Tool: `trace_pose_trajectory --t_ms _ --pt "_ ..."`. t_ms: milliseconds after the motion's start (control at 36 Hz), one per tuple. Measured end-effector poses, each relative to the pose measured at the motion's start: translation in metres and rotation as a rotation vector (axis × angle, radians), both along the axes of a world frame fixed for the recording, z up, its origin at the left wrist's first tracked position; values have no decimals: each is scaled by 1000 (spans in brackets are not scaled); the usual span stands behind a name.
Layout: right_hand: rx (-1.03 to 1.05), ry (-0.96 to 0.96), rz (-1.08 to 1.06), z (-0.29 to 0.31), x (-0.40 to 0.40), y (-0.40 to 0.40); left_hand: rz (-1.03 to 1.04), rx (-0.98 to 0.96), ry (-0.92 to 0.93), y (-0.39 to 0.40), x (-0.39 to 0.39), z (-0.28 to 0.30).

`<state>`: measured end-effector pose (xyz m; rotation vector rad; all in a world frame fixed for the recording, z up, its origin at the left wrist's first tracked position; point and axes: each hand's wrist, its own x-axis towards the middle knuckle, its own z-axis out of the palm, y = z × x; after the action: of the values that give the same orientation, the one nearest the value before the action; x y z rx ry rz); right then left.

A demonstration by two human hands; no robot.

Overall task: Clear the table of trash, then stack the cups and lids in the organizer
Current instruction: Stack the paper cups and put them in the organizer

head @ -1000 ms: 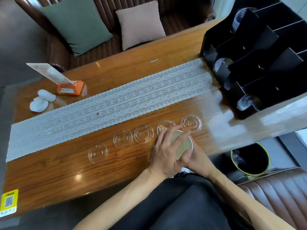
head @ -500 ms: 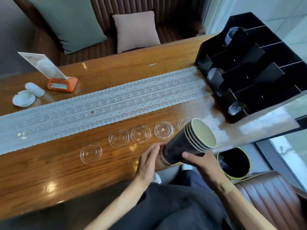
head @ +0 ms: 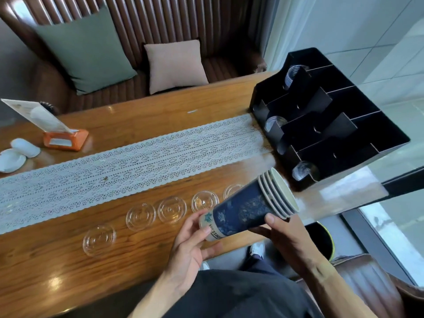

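Above the near tabletop edge (head: 57, 267), both hands grasp the nested cup stack (head: 247, 208): left hand (head: 192, 246) cupping its base, right hand (head: 286, 237) under its middle. Its long axis points far-right, mouths toward the organizer (head: 325, 125), nearer the right hand.
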<state>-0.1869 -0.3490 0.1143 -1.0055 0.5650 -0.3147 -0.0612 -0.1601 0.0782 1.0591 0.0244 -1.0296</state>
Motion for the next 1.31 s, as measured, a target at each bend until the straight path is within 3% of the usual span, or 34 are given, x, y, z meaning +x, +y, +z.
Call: trace_pose_trajectory --t_ms 278,417,528,667,806,1028,1167,1306 --pt "-112 -8 -43 19 -32 -115 57 -124 -150 -99 1 44" --pt "-505 38 -175 39 -58 -183 46 -158 -288 -161 8 73" --pt "-998 293 -437 37 -84 -240 73 -114 -436 -207 14 95" --pt "-1216 694 -321 23 -89 -300 46 -34 -573 -267 18 116" --pt "-1215 894 -138 8 -78 -324 -20 4 -720 -323 15 130" --pt "-1150 875 -169 -11 -76 -328 -184 113 -1010 -376 7 142" --pt "-1123 836 -210 -5 -73 -326 -268 160 -1314 -393 12 147" --pt "-1095 818 -177 1 -73 -324 -361 152 -1458 -410 14 151"
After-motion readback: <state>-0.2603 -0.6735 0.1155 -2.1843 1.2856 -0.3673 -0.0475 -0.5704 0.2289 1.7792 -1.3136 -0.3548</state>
